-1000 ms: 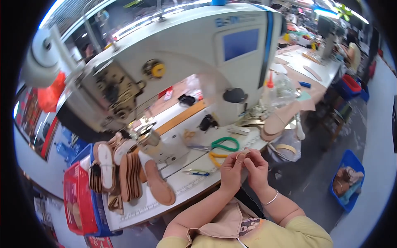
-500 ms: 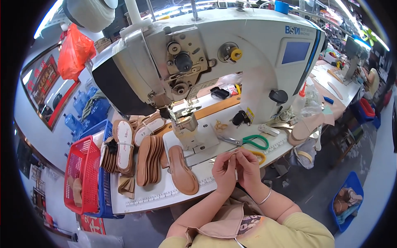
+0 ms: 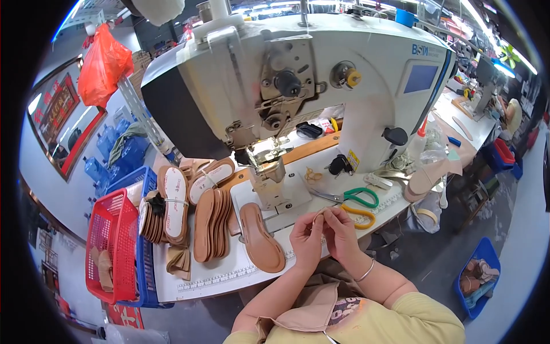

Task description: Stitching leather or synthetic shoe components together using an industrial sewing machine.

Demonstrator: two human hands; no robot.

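Note:
In front of the sewing machine [image 3: 369, 86], my two hands meet just above the front edge of the white table. My left hand [image 3: 306, 238] and my right hand [image 3: 342, 234] are both closed, fingertips pressed together around a small tan piece [image 3: 320, 214], mostly hidden by the fingers. A single brown insole [image 3: 261, 239] lies flat left of my left hand, below the needle area. Scissors with green handles [image 3: 362, 198] lie beyond my right hand, and a yellow handle [image 3: 360, 218] sits right beside its fingers.
Stacked brown insoles [image 3: 212, 226] and a tied bundle of pale-topped insoles [image 3: 173, 203] stand on the left. Past them are a red basket [image 3: 123, 255] and a blue basket [image 3: 147, 266]. A blue bin [image 3: 484, 252] with scraps stands on the floor at right.
The machine and table things appear slightly farther right in the picture, as the view has shifted. My hands stay pinched together, with small finger movements.

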